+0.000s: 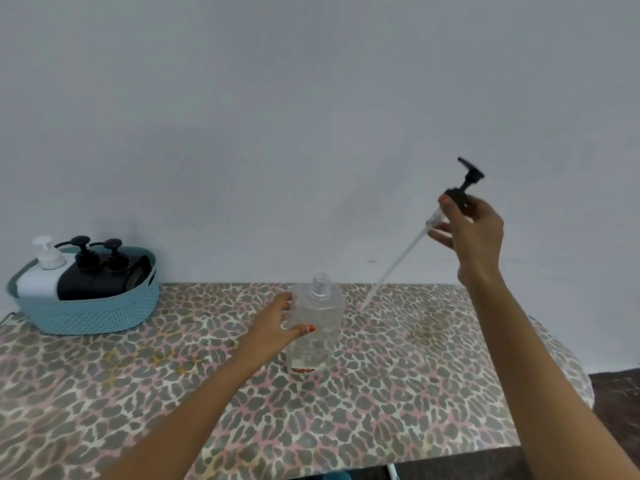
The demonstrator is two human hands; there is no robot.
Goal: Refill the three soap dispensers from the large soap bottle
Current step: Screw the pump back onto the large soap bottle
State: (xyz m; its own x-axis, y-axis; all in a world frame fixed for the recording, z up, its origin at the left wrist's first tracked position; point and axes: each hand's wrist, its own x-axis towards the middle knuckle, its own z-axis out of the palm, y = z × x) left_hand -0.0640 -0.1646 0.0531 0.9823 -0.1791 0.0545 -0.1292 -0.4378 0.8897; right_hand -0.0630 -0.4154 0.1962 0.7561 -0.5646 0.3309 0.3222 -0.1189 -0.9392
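A person stands at a surface [415, 393] covered in leopard-print cloth against a bare grey wall [311, 98], with the refilling job barely begun. At the far left corner a blue woven basket [86, 317] holds three pump bottles: a white bottle [38, 280] and two black bottles [86, 284] packed close beside it. All three have their pumps on, and none looks opened or filled.

Near the middle of the surface, well apart from the basket, a clear bottle [320, 327] stands upright with its threaded neck open. Since the basket holds three, this is probably the large soap bottle, though how much it contains cannot be told. The left hand [277, 329] steadies it from the side, fingers [304, 329] curled round its body.

The right hand [474, 237] is raised well above and to the right, fingers [446, 202] pinching the collar of a black pump [460, 194]. The pump's long clear tube [398, 261] slants down toward the surface, its tip near the bottle but outside the neck.

Opening the supply appears to be the only step done; taking the three bottles out, uncapping, pouring and recapping all remain. The dangling tube could drip on the cloth, and the basket lies at a long reach.
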